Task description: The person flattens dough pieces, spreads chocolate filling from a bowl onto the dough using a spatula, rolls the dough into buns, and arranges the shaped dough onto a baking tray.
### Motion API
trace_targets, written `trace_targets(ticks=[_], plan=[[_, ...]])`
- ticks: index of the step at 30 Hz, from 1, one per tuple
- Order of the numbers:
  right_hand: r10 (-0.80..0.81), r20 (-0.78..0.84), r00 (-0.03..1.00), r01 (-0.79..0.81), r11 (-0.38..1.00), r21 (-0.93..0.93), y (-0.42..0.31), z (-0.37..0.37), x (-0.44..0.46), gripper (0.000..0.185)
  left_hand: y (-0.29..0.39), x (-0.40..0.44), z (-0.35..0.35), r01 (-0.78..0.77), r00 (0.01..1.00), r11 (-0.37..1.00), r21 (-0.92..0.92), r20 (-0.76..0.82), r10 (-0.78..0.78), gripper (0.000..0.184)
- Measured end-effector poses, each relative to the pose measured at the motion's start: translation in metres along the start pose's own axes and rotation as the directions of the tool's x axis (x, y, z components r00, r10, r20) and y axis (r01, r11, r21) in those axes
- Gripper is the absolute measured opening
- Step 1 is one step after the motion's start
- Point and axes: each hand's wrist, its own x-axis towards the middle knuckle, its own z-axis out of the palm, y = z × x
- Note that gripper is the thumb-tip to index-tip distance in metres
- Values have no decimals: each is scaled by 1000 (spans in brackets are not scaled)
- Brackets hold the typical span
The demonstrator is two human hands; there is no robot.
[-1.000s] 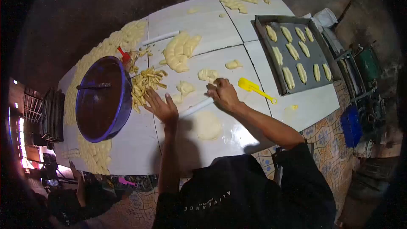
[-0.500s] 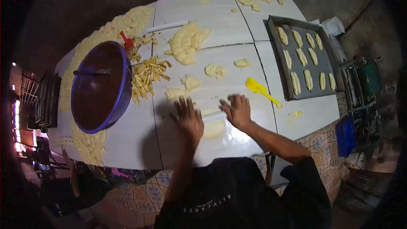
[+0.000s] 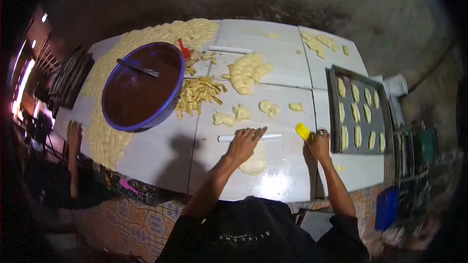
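My left hand (image 3: 243,145) lies over a white rolling pin (image 3: 226,138), its fingers stretched out past the pin. Just below, a flattened piece of dough (image 3: 253,165) rests on the white tabletop, partly under that hand. Farther right, my right hand (image 3: 320,145) is closed around the handle of a yellow spatula (image 3: 302,131), whose blade points away to the upper left. Beyond the pin lie small dough lumps (image 3: 269,108) and a larger heap of dough pieces (image 3: 246,72).
A purple basin (image 3: 181,84) of brown filling holds a dark-handled tool. Around it are pale yellow strips (image 3: 197,96), a red scoop (image 3: 184,48) and massed dough (image 3: 108,139). A dark tray (image 3: 348,109) carries shaped dough. Another person's hand (image 3: 74,135) touches the table's left edge.
My right hand has left the rolling pin, moved right and taken hold of the spatula. My left hand has shifted to the pin's middle. The camera view has shifted.
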Motion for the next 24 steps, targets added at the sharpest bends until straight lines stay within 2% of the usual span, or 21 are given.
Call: trace_targets(ticks=[1,3,4,5,6,7,8,9,11,12,13,15,16,17,18,19,20,21,22,23,24], plan=[[-18,-175,984,48,985,165,3,5,-11,40,1,-1,2,10,999,1000,18,-47,-9,82],[194,-170,966,-121,922,369,30,47,-9,44,3,-9,-7,157,976,987,35,-159,-149,80],[34,-88,996,-20,987,157,25,25,-5,40,5,-20,-26,260,957,962,87,-156,-245,76],[-64,33,997,60,992,112,32,24,7,34,-4,-35,-28,306,910,949,71,-315,-270,68],[-12,-71,997,29,972,234,19,12,-1,34,-11,-55,-34,388,867,920,54,-359,-344,67],[-9,-191,982,77,934,349,25,23,-2,38,-19,-78,-40,459,820,888,28,-399,-411,67],[116,-123,986,-63,927,371,11,11,-2,40,-26,-103,-43,563,759,826,-18,-385,-525,68],[113,-68,991,-73,900,430,9,12,2,42,-32,-131,-47,652,690,755,-67,-360,-628,70],[15,-21,1000,-3,875,484,-12,16,7,37,-35,-188,-49,797,536,604,-7,-454,-712,72],[-163,-151,975,220,804,553,-44,9,14,30,-27,-200,-67,825,507,565,-5,-435,-744,72],[-124,117,985,5,707,707,-71,-3,20,25,-20,-212,-82,849,480,528,-2,-412,-774,72],[-243,91,966,83,623,778,-167,-51,34,25,-31,-232,-58,866,464,499,30,-416,-782,71],[-286,97,953,94,587,804,-210,-66,47,28,-32,-231,-55,902,412,426,65,-416,-810,70],[-408,60,911,223,611,760,-248,-83,62,28,-35,-227,-52,930,362,353,100,-417,-834,69],[-431,52,901,269,648,713,-293,-105,71,29,-31,-216,-60,943,330,316,107,-441,-834,68],[-459,73,885,225,560,798,-327,-101,87,29,-35,-218,-55,946,321,310,100,-447,-835,68],[-475,37,879,286,588,756,-362,-98,102,28,-38,-223,-46,940,327,331,86,-511,-795,67],[-474,87,876,277,644,713,-398,-105,109,24,-39,-229,-32,933,330,353,74,-571,-752,66],[-618,-60,784,514,592,620,-421,-78,125,22,-44,-237,-12,938,314,342,52,-546,-777,64],[-535,133,834,283,622,730,-453,-73,120,23,-51,-252,24,941,305,335,47,-548,-779,64],[-655,55,754,493,620,610,-475,-55,123,24,-61,-268,66,937,259,344,-55,-550,-794,63]])
